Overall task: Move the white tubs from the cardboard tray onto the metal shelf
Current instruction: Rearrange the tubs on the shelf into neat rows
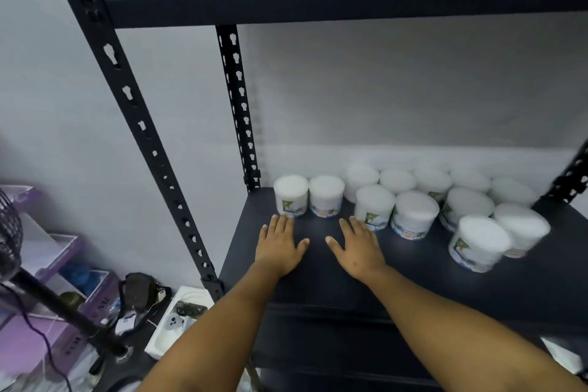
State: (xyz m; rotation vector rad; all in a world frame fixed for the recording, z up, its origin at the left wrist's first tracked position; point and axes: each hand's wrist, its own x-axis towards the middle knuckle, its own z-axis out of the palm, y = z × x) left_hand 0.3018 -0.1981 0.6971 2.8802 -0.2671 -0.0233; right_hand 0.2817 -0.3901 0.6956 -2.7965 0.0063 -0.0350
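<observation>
Reaching forward from six o'clock, two bare forearms stretch over the dark metal shelf (pixel 318 283). Both hands lie palm-down with fingers straight and spread, gripping nothing. The left hand (pixel 280 247) sits at about seven o'clock of the shelf board, its fingertips (pixel 284 219) at the base of the leftmost tub (pixel 291 194), touching it or just short of it; the blur leaves that unsure. The right hand (pixel 359 248) lies just beside the left, thumbs pointing toward each other but apart, its fingertips near the foot of a front-row tub (pixel 374 205).

Farther in, the white tubs (pixel 413 213) stand upright in loose rows from ten o'clock across to three o'clock, the back row against the pale wall (pixel 413 89), two more nearer the edge at three o'clock (pixel 480 240). Their lower labels show green and blue print too blurred to read.

Off the shelf at eight o'clock, purple boxes (pixel 47 337), a dark fan stand (pixel 63 309) and cables lie on the floor.
</observation>
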